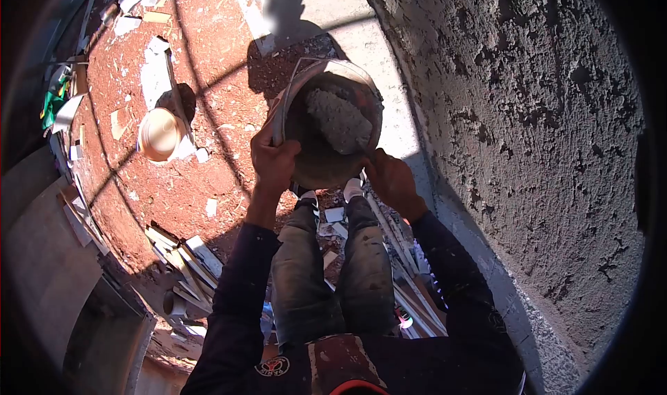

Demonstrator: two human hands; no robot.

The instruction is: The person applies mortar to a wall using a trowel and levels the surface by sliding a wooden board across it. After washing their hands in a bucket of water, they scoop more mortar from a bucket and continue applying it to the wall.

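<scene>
A bucket with a thin wire handle hangs out in front of my body, its mouth facing up toward me. Inside lies a lump of wet grey mortar. My left hand grips the bucket's left rim, near where the handle meets it. On the lower right of the rim, my right hand is closed with its thumb over the edge. The fingers of both hands are partly hidden behind the bucket wall.
A rough grey plastered wall rises close on my right. Wood strips and other scraps lie around my feet. A round tan container stands on the red dirt to the left, near broken white pieces.
</scene>
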